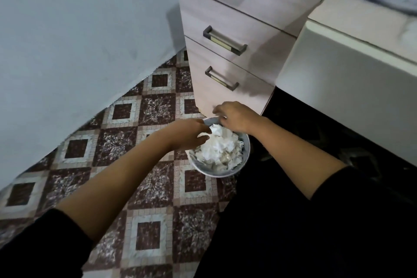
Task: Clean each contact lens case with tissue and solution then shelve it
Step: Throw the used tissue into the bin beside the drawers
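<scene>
Both hands reach down over a small round bin [244,153] standing on the patterned floor [140,178] at the foot of a drawer unit [237,29]. The bin is heaped with crumpled white tissue [220,149]. The left hand [188,134] rests its loosely curled fingers [202,139] against the tissue's edge. The right hand [235,117] hovers over the far rim, fingers bent; whether they pinch anything cannot be told. No lens case shows.

At lower left, the floor [144,187] shows a diamond pattern — dark brown squares framed in cream. White crumpled tissues [217,148] fill a grey bin [225,172]. The drawer unit [234,36] is pale pinkish wood — grey handles. Sleeves [40,246] black.
</scene>
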A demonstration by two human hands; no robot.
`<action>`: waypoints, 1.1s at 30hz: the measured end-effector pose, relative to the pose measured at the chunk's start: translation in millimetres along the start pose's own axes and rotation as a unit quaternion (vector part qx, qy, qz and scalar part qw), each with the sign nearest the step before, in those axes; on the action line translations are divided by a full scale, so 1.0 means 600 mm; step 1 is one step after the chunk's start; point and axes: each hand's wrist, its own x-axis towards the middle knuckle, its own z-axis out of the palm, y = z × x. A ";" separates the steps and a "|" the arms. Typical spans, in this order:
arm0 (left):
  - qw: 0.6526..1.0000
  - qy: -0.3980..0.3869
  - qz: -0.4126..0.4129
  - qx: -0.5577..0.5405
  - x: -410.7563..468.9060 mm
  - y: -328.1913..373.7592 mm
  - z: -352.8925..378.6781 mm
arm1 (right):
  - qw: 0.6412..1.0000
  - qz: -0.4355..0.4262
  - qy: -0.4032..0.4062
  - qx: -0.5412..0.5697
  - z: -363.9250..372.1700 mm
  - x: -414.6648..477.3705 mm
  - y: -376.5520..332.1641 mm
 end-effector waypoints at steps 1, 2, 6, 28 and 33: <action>1.000 0.006 0.000 0.006 -0.003 0.001 -0.007 | 1.000 -0.003 0.004 -0.002 -0.010 0.001 -0.004; 1.000 0.012 0.001 0.010 -0.006 0.003 -0.016 | 1.000 -0.006 0.009 -0.005 -0.022 0.001 -0.009; 0.999 0.035 0.004 0.027 -0.022 0.008 -0.049 | 0.999 -0.016 0.035 -0.016 -0.066 -0.002 -0.027; 0.965 0.226 0.102 0.086 -0.091 0.164 -0.311 | 0.964 -0.049 0.244 -0.094 -0.380 -0.164 -0.081; 0.955 0.248 0.139 0.087 -0.076 0.234 -0.358 | 0.952 -0.006 0.285 -0.116 -0.436 -0.242 -0.043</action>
